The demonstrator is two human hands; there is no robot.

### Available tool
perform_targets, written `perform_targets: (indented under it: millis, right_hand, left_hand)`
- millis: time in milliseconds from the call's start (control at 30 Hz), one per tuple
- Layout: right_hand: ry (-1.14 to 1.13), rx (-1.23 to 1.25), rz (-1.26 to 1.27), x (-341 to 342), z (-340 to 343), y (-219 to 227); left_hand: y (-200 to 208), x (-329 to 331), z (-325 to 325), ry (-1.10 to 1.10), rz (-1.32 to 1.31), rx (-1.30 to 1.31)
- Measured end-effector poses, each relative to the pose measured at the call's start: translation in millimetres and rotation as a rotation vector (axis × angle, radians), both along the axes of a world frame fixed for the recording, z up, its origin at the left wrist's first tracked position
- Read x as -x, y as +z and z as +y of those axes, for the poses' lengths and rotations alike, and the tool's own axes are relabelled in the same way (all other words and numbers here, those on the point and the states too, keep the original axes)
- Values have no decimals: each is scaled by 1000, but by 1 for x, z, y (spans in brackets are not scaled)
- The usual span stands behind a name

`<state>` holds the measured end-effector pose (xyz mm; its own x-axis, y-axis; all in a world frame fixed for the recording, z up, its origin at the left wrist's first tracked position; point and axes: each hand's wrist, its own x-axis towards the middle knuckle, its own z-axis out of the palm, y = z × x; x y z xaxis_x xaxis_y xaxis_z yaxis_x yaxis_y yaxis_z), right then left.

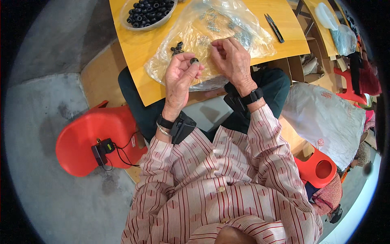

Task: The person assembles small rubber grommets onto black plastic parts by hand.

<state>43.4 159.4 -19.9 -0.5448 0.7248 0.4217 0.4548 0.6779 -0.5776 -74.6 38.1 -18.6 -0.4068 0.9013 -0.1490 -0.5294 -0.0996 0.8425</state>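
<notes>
My left hand (181, 75) is raised over the near edge of a yellow board (140, 53) and pinches a small black rubber ring (194, 61) between thumb and fingertips. My right hand (230, 59) hovers just to the right, fingers curled, palm down, over a clear plastic bag (227, 28) of small metal screws; whether it holds a screw is hidden. A few assembled black pieces (177, 48) lie on the bag, just above my left hand. Both wrists wear black bands.
A clear bowl (148, 14) of several black rings stands at the board's far left. Black snips (274, 27) lie at its right. A red chair (93, 140) with a small black device stands to my left; a white sack (325, 120) and red stool (319, 168) to my right.
</notes>
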Motion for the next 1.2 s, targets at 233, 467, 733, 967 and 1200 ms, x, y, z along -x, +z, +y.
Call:
perform_targets:
  millis: [233,467,733,967,1200]
  right_hand:
    - [22,131,29,-7,0,6]
    - [63,218,86,-10,-1,6]
    - [155,243,159,-16,-12,21]
    - [253,134,117,-16,-19,36]
    - [303,-77,19,-16,-20,38]
  left_hand:
    - [0,1,0,-32,-2,8]
    - [-3,3,-1,-23,-16,-16]
    - [-6,5,-2,-54,-58,-55]
    - [-8,4,-2,-60,-90,-56]
    - [-2,3,-2,-20,-88,-19]
